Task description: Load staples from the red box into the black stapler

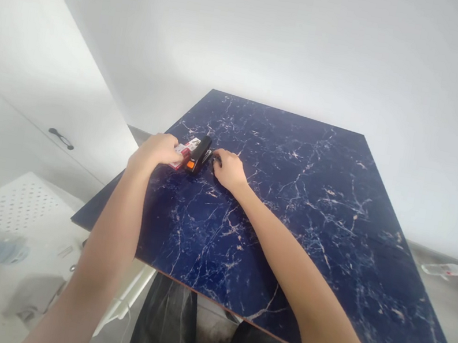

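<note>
The black stapler sits near the far left side of the dark blue table, close to the edge. A hard push could slide it off, or a finger could get pinched under it. The left hand is curled around a small red and white box just beside the stapler. The right hand lies bent, fingertips touching the stapler's other side.

Two hands, the left hand and the right hand, one black stapler, one red-and-white box and one marbled board are counted.
</note>
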A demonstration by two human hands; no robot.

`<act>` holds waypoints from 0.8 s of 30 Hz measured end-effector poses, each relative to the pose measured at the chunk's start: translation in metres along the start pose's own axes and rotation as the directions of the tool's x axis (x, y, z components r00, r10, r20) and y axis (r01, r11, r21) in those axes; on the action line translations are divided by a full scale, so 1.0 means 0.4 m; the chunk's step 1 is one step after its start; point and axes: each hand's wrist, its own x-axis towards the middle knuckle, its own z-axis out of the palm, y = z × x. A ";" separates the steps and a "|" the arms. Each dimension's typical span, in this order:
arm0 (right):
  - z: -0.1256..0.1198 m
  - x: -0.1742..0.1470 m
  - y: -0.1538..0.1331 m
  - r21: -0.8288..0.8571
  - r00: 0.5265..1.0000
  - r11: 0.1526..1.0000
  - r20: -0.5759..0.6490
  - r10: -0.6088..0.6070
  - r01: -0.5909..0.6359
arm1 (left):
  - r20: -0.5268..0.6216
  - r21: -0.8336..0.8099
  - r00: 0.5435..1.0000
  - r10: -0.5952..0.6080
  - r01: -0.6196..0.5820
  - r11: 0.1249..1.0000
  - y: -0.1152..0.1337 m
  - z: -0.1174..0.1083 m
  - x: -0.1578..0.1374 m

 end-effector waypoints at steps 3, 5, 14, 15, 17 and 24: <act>-0.004 -0.003 -0.006 0.056 1.000 0.998 -0.017 0.005 -0.004 | -0.162 -0.046 0.983 -0.088 0.081 0.996 0.019 -0.019 -0.020; -0.007 -0.002 -0.003 0.113 0.999 0.993 -0.037 0.017 -0.013 | -0.190 -0.152 0.981 -0.047 0.017 0.988 0.044 -0.028 -0.036; 0.004 0.014 0.052 0.448 0.956 0.876 -0.128 0.264 -0.182 | -0.286 0.262 0.924 0.255 -0.181 0.948 0.205 0.063 -0.058; 0.005 0.014 0.054 0.475 0.953 0.860 -0.127 0.275 -0.185 | -0.288 0.297 0.914 0.285 -0.198 0.934 0.210 0.074 -0.053; 0.008 0.015 0.054 0.517 0.949 0.836 -0.127 0.288 -0.185 | -0.296 0.314 0.898 0.324 -0.229 0.921 0.208 0.087 -0.042; -0.023 -0.001 0.040 0.537 0.939 0.831 -0.188 0.289 -0.148 | -0.521 0.226 0.803 0.290 -0.198 0.954 0.162 0.087 -0.017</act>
